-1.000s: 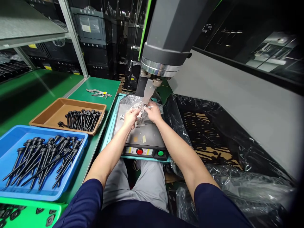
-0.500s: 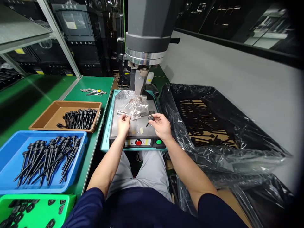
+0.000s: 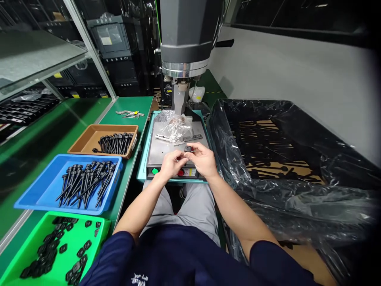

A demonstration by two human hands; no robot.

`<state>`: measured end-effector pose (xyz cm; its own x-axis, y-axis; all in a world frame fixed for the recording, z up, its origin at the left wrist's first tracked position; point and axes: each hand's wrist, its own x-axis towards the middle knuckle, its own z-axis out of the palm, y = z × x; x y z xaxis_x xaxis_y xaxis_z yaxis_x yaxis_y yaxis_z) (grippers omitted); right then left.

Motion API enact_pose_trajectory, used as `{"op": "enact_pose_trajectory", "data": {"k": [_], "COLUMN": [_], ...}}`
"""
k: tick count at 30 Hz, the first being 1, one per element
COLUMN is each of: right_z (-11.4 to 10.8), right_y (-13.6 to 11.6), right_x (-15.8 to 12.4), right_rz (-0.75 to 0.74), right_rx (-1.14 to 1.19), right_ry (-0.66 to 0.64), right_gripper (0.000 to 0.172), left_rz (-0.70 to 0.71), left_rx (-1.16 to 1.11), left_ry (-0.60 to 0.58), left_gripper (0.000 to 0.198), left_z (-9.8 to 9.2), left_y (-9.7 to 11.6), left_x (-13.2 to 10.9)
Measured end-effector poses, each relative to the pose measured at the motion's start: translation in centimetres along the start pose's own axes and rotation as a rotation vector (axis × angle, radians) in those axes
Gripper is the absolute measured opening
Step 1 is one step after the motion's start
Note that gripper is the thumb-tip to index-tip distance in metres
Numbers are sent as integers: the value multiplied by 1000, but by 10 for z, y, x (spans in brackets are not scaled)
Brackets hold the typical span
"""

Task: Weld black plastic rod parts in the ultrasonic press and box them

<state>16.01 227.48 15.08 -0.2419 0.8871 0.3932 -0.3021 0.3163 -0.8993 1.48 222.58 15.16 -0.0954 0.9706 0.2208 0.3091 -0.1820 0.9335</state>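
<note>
Between the thumb and fingers of my right hand [image 3: 204,159] is a small black plastic part with a round head [image 3: 188,149]. Its lower end is hidden behind my fingers. My left hand [image 3: 172,163] is closed beside it, fingertips meeting those of my right hand just below the head; what they pinch is hidden. Both hands are above the front of a metal machine base [image 3: 160,155]. Behind them, clear plastic wrap [image 3: 176,131] covers a fixture beneath the machine's narrow metal horn [image 3: 179,99].
To the left stand a brown tray [image 3: 83,137] and a blue tray [image 3: 41,194] of long black pins, and a green tray [image 3: 32,242] of small black pieces. Pliers [image 3: 131,114] lie behind them. At right is a plastic-lined box [image 3: 229,147] with black parts on cardboard.
My left hand has come away from the fixture, moving right and toward me to meet my right hand at the black part. The view has turned slightly left.
</note>
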Motion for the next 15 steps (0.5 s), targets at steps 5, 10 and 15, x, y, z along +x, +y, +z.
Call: {"op": "enact_pose_trajectory", "data": {"k": [5, 10, 15], "right_z": [-6, 1, 11], "right_y": [-3, -6, -8], "right_x": [12, 14, 13], "right_rz": [221, 349, 351], "right_rx": [138, 358, 373], "right_ry": [-185, -260, -234], "right_gripper": [50, 49, 49], "left_rz": [-189, -319, -385], "left_rx": [-198, -314, -312], "left_ry": [-206, -337, -349], "left_gripper": [31, 40, 37], "left_z": [-21, -40, -46], "left_y": [19, 44, 55], "left_x": [-9, -15, -18]}}
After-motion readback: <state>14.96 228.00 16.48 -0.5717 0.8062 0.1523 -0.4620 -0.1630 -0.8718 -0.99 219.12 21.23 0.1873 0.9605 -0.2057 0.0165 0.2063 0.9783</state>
